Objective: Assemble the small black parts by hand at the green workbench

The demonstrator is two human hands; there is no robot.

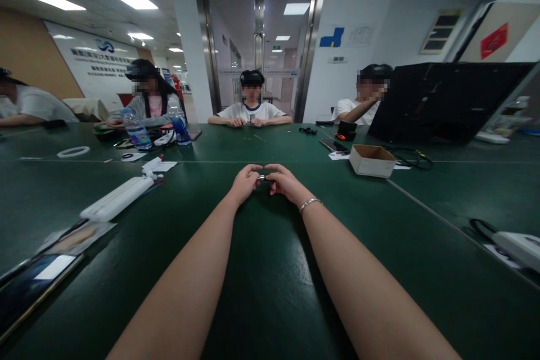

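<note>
Both my arms reach forward over the green table, and the hands meet near its middle. Between them is a small silver-and-black cylinder [262, 178], too small to name by kind. My left hand [244, 185] pinches its silver end, while its index finger stretches toward the other hand. On the dark end, my right hand [287, 184] is closed with thumb and fingers, its index finger extended too. The two index fingertips almost meet above the cylinder. A silver bracelet [310, 203] circles my right wrist. The fingers cover part of the cylinder.
On the left lie a white power strip [120, 198], a phone [37, 287] and a plastic bag [80, 238]. An open cardboard box [371, 162] and a black monitor [442, 102] stand right. Bottles [137, 132] stand far left. Several people sit around the table.
</note>
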